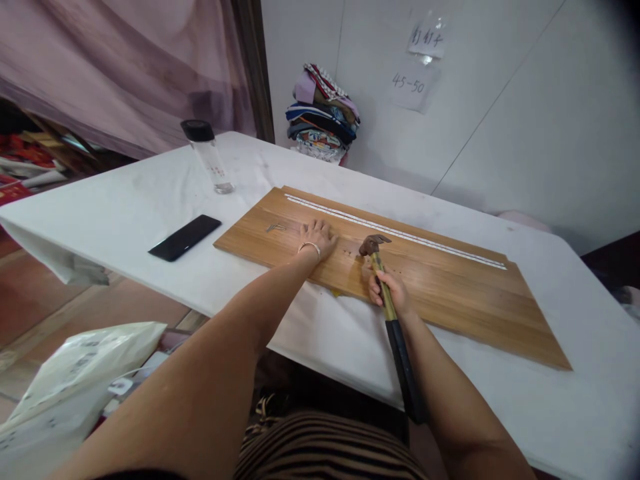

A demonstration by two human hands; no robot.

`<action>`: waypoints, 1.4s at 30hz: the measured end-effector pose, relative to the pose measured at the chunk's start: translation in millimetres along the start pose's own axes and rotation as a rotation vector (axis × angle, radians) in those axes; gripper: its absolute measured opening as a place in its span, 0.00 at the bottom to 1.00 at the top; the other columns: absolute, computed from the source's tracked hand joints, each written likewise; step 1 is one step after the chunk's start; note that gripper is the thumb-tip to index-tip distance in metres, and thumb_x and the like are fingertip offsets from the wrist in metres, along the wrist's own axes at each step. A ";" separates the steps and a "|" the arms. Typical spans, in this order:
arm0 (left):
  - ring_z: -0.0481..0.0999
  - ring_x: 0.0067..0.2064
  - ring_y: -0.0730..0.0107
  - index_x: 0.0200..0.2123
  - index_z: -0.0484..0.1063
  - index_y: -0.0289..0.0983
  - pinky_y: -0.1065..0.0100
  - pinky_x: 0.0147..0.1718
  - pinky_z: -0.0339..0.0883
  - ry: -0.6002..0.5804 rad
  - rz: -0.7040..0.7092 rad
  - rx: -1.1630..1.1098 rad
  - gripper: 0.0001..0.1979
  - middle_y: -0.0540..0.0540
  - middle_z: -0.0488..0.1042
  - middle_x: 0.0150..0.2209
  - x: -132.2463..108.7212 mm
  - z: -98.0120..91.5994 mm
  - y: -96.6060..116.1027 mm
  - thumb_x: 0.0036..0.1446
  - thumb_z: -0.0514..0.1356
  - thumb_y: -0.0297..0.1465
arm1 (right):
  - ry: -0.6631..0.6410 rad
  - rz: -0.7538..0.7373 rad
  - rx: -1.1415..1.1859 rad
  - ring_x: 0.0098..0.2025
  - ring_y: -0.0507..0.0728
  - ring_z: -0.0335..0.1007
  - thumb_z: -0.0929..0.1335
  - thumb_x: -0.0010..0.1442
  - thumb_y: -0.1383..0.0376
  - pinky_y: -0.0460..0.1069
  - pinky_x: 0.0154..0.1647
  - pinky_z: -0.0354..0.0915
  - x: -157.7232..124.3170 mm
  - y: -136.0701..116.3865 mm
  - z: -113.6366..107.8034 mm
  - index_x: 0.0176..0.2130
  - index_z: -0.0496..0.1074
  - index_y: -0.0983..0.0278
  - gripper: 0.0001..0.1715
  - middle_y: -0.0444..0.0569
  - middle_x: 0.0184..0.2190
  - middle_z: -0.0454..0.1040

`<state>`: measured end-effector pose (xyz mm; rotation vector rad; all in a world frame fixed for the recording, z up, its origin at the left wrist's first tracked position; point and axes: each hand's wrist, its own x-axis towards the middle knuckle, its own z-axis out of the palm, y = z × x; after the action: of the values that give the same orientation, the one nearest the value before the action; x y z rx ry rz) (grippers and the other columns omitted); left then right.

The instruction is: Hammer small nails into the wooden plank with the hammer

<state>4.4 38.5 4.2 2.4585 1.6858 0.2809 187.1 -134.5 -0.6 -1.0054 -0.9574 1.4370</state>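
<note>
We list one hammer [397,340], rusty-brown head, handle yellowish above and black below, at the near edge of a wooden board [460,287]; whether its head touches the wood we cannot tell. Right hand [394,285]: fingers clamped round the hammer's handle, just below the head. Left hand [319,237]: palm down on the board, fingers slightly spread, grasping nothing — a bracelet [316,245] at the wrist. Beside it, to the left, we record a few loose nails [275,228]. Along the board's far side run white strips [395,231]. The board lies on a white-covered table [125,193], which also bears a black phone [185,238], lying flat, and a clear bottle [211,160], black-capped and upright. Beyond the table we note a stack of folded cloth [323,117].
</note>
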 end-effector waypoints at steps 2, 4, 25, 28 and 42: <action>0.61 0.72 0.47 0.63 0.73 0.44 0.45 0.70 0.51 -0.004 -0.002 -0.001 0.25 0.39 0.69 0.69 0.1 -0.2 0.2 0.71 0.48 0.44 | 0.003 -0.003 -0.002 0.12 0.48 0.56 0.73 0.59 0.49 0.45 0.14 0.49 0.4 0.5 -0.1 0.46 0.67 0.59 0.23 0.32 0.18 0.65; 0.60 0.72 0.47 0.64 0.73 0.44 0.45 0.69 0.51 -0.001 -0.001 -0.005 0.26 0.39 0.69 0.70 -0.1 -0.7 0.4 0.71 0.48 0.45 | -0.001 0.016 -0.008 0.11 0.48 0.56 0.73 0.59 0.49 0.45 0.14 0.49 0.7 0.6 -0.3 0.46 0.67 0.59 0.23 0.32 0.18 0.65; 0.61 0.72 0.47 0.63 0.73 0.43 0.44 0.69 0.52 -0.010 0.005 -0.004 0.25 0.38 0.69 0.69 0.8 -1.5 0.2 0.71 0.48 0.44 | 0.012 0.015 -0.004 0.11 0.49 0.56 0.72 0.58 0.49 0.45 0.14 0.48 1.0 1.0 -0.7 0.46 0.68 0.60 0.23 0.32 0.18 0.65; 0.59 0.73 0.47 0.63 0.73 0.42 0.44 0.70 0.51 -0.003 0.003 -0.002 0.26 0.38 0.68 0.70 -0.2 -0.5 -0.1 0.71 0.47 0.44 | 0.001 0.021 -0.012 0.11 0.48 0.55 0.72 0.59 0.49 0.45 0.14 0.48 1.1 0.6 -0.9 0.46 0.67 0.60 0.23 0.32 0.18 0.64; 0.61 0.72 0.47 0.64 0.73 0.44 0.44 0.69 0.53 0.001 0.000 -0.001 0.26 0.39 0.69 0.69 -0.5 -1.8 0.6 0.71 0.48 0.44 | 0.006 -0.006 -0.008 0.11 0.48 0.55 0.72 0.59 0.49 0.45 0.14 0.49 0.4 1.1 0.2 0.46 0.67 0.59 0.23 0.32 0.18 0.64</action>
<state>4.4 37.8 6.1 2.4582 1.6859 0.2835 186.5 -134.2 -1.6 -1.0113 -0.9614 1.4258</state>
